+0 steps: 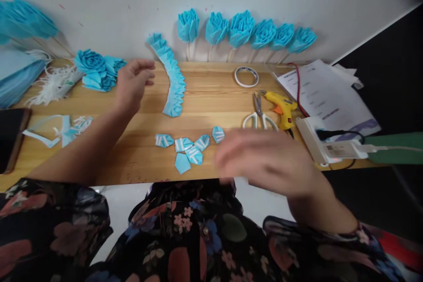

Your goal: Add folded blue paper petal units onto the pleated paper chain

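Note:
My left hand (132,83) hovers over the table with its fingers loosely bent and apart, and nothing shows in it. Just right of its fingertips lies a curved strip of pleated blue paper (173,79), its far end touching the wall. My right hand (261,158), smeared by motion, is above the front edge; whether its fingers hold anything cannot be made out. Close to it on the left is a small folded blue paper piece (218,134) with white stripes. Several similar folded pieces (194,155) lie together, along with a plain blue pentagon (182,163).
Blue paper flowers (242,29) on sticks lean on the wall; more flowers (95,68) lie left. To the right are a tape roll (246,83), scissors (258,108), a yellow glue gun (280,105), a power strip (312,141) and papers (327,92). A phone (11,136) lies left.

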A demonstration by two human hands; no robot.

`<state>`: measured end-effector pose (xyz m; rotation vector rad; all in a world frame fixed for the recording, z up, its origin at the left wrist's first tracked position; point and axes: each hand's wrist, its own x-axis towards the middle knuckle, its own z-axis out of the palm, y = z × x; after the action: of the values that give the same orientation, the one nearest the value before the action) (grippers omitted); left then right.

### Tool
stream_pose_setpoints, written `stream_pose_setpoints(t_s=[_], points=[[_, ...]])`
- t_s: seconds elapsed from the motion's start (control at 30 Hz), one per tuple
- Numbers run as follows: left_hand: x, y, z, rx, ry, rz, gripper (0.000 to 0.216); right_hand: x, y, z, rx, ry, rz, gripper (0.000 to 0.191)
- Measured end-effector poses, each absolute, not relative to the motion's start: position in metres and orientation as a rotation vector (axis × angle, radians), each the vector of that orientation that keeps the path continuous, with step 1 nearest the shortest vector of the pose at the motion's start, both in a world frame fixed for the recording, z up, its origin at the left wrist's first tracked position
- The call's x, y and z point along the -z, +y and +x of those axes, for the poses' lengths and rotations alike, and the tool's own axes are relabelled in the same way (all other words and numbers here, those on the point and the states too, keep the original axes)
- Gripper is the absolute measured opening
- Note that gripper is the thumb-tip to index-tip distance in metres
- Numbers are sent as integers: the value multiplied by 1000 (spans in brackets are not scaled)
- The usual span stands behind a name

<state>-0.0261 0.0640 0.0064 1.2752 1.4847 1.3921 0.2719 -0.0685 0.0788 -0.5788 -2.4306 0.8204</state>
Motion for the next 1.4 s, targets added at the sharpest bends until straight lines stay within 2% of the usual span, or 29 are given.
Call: stream_pose_setpoints(t_s=[0.1,0.17,0.37,0.5,0.67,0.8,0.9,1.03,1.13,1.33,1.4], points=[[-16,42,-9,-1346,1335,1392,12,-51,-26,284,-749,-2321,-1254,25],[-23,31,3,-1279,1251,1386,14,-30,-8,287,-747,-2392,-1418,24],[-37,9,19,-957,1203,1405,13,-12,-1,275,-749,-2664,-1313,10],[-27,-12,19,-669,940,1884,14,-17,0,274,-781,-2670,-1348,9],[1,-39,16,-499,558,2374,25,-19,15,278,-958,-2359,-1417,10],[6,-46,7,-510,475,2445,23,-19,33,254,-984,-2025,-1314,12],[-2,-33,-1,-687,671,2307,21,-19,47,226,-1088,-1864,-1123,28],[-14,6,-20,-844,1181,2019,36,-13,59,201,-1190,-1659,-990,32],[-22,32,-43,-839,1436,1977,38,-2,64,201,-1228,-1493,-1006,35],[-19,40,-69,-174,1559,2231,28,19,70,218,-1350,-1223,-1085,38],[-13,38,-62,-51,1530,2281,28,20,71,219,-1361,-1199,-1091,38]])
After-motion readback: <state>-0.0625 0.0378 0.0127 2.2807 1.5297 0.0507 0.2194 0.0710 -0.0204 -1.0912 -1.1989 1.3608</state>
